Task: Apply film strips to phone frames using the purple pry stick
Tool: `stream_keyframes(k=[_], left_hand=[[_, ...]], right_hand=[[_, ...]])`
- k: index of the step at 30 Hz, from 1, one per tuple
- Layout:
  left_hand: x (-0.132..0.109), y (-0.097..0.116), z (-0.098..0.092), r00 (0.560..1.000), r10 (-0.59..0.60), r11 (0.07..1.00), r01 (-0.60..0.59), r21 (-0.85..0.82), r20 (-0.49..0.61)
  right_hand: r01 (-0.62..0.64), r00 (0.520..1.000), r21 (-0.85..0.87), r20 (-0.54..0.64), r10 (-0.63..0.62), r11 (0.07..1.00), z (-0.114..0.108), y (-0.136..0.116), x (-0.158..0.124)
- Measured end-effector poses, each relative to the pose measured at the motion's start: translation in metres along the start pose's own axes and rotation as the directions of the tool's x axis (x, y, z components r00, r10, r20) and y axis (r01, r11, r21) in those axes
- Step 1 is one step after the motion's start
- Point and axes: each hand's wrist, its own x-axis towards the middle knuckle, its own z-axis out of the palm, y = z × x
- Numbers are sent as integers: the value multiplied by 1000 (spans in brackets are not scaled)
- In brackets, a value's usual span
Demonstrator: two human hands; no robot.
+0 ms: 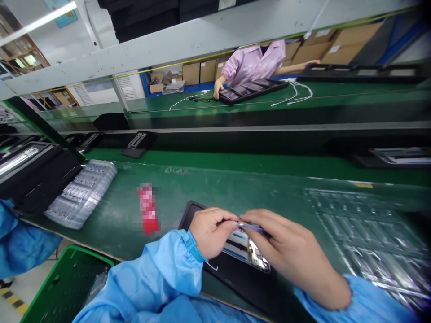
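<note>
Both hands meet above a black tray (229,273) on the green bench. My left hand (213,231) is closed in a pinch at the left end of a thin purplish, shiny piece (253,227). From the other side, my right hand (292,246) grips the same piece between thumb and fingers. Its exact kind is too small to make out. Below them a phone-like frame (237,249) with blue strips and bright metal at one end lies in the tray, partly covered by my right hand. A small white hook-shaped bit (212,265) shows beside it.
Clear plastic trays (370,237) lie at right, and a stack of similar trays (84,193) at left. A red pixelated item (148,210) sits left of my hands. A green basket (63,287) stands below the bench edge. Across the line a person (257,65) holds a black tray (251,91).
</note>
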Motion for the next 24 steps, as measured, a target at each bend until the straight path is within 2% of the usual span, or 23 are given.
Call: stream_keyframes(k=[4, 6, 10, 15, 18, 21, 24], left_hand=[[-4, -2, 1, 1000, -21, 1000, 21, 6, -22], [-4, -2, 1, 999, -25, 1000, 25, 2, -20], [-1, -2, 2, 1000, -12, 999, 12, -35, 2], [4, -2, 8, 1000, 5, 998, -5, -55, -7], [3, -6, 13, 999, 7, 999, -5, -34, 34], [4, -17, 13, 996, 37, 999, -40, 32, 87], [7, -38, 6, 986, 110, 975, -132, 180, 129]], right_hand=[[202, 971, -121, -103, -215, 972, 11, 4, -8], [242, 956, -121, -139, -258, 963, 14, 7, -10], [236, 957, -141, -139, -255, 962, 12, 14, -13], [316, 924, -254, -135, -357, 914, 11, 22, -18], [310, 917, -283, -164, -364, 908, 15, 29, -25], [262, 933, -324, -156, -325, 909, 24, 44, -37], [252, 953, -371, -64, -296, 894, 40, 63, -49]])
